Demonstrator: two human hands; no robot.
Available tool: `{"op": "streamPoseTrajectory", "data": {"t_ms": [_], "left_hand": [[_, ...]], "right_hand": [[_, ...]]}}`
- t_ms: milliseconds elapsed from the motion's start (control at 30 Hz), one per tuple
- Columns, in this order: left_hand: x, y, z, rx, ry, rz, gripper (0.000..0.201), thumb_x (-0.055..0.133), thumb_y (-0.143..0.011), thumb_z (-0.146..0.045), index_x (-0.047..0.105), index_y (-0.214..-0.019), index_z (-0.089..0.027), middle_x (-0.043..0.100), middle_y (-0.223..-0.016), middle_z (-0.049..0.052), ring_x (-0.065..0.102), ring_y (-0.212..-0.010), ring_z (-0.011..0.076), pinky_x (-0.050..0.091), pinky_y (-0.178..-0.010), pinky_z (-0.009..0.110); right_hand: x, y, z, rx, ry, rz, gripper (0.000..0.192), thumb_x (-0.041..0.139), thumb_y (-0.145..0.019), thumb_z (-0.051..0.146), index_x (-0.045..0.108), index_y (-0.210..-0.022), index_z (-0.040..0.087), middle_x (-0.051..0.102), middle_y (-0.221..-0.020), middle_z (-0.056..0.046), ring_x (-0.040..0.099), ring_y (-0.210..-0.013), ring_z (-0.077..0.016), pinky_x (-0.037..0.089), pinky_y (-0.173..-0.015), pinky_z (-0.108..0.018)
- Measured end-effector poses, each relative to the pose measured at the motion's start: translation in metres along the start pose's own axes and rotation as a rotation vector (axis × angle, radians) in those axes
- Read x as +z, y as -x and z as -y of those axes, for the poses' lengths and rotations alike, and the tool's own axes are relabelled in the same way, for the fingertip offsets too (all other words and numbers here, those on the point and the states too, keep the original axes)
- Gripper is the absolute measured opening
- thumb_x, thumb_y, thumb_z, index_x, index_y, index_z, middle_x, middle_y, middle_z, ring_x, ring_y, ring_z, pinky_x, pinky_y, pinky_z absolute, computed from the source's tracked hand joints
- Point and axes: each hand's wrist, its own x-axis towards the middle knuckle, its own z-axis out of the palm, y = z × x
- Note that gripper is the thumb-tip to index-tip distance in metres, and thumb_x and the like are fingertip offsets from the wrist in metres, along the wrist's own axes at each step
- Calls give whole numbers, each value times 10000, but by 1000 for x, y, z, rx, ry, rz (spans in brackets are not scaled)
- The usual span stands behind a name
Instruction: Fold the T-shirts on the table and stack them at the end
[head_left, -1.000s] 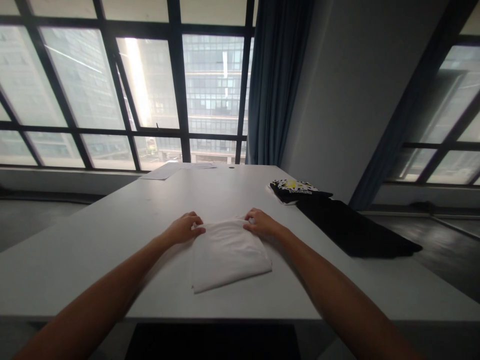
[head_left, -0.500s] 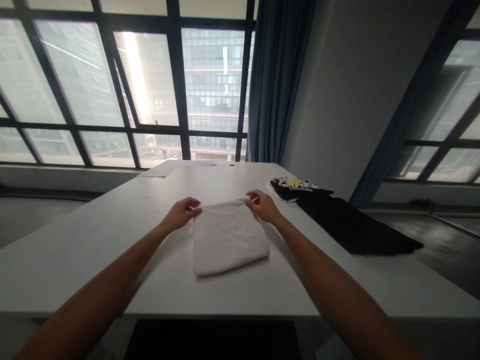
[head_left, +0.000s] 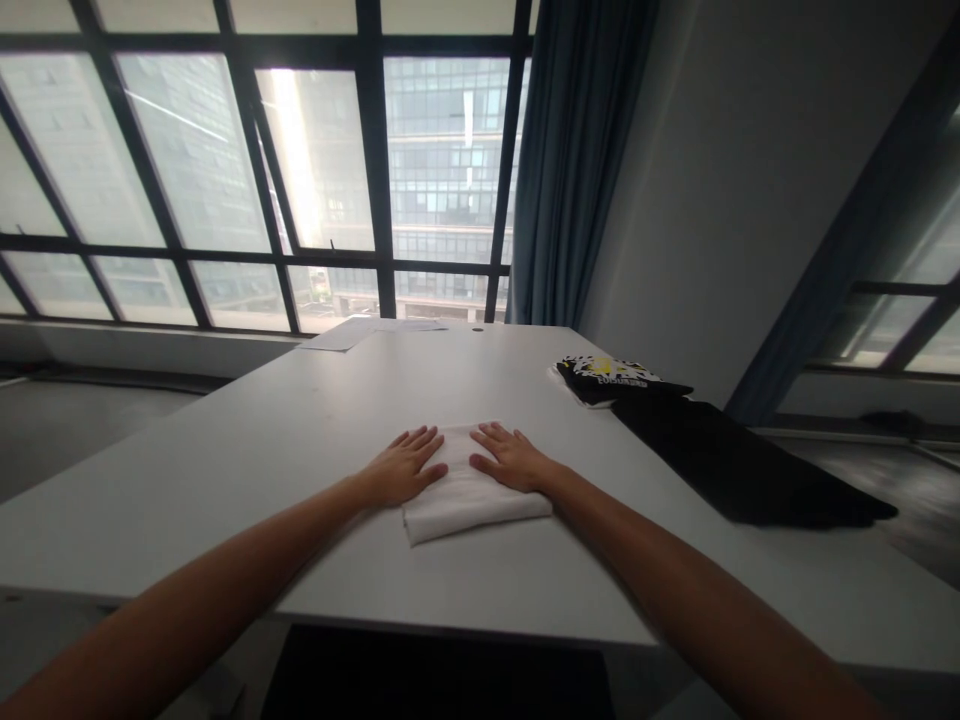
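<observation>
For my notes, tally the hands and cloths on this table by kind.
Left hand and right hand: 2
White cloth under the hands: 1
Printed black cloth: 1
Plain black cloth: 1
Total: 5
White edge beside the printed cloth uncounted; unclear whether separate.

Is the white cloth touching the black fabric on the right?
Apart: the head view shows bare tabletop between the white cloth and black fabric.

The left arm [head_left: 225,567] and the right arm [head_left: 660,568] are stretched forward, slanting inward. The left hand [head_left: 405,468] and the right hand [head_left: 513,460] lie palm down, near each other but apart, with fingers [head_left: 421,440] slightly spread and thumbs [head_left: 433,473] directed inward.
</observation>
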Motion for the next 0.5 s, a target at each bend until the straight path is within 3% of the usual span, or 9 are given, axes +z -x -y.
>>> {"op": "streamPoseTrajectory", "data": {"t_ms": [100,233,367,500], "left_hand": [[-5,3,1,8,-6,-13,738,203,-972,-652,267,-1548,-194,162,-1622,111,117,-1503,257,111,-1205,456],[-11,8,-19,93,-7,-86,735,226,-968,-657,283,-1543,-202,162,-1627,103,83,-1506,277,93,-1207,493],[-12,11,-37,289,40,17,771,376,-924,-685,227,-1559,-273,165,-1629,69,111,-1501,301,109,-1198,549],[-19,8,-23,275,19,116,566,325,-1008,-501,250,-1543,-333,173,-1629,42,112,-1502,283,80,-1178,611]], "right_hand": [[-1,-1,-5,-23,9,-3,784,210,-949,686,249,-1558,194,131,-1633,-82,58,-1504,-262,73,-1193,-522],[-6,-4,-10,15,38,-9,779,194,-950,681,250,-1558,196,141,-1631,-76,71,-1504,-257,64,-1192,-528],[-10,-7,-12,265,93,-46,750,184,-966,647,251,-1557,189,159,-1628,-91,113,-1496,-274,70,-1183,-546],[-12,-6,-4,447,125,-75,785,164,-959,666,239,-1560,168,136,-1628,-134,125,-1487,-325,66,-1169,-576]]}}
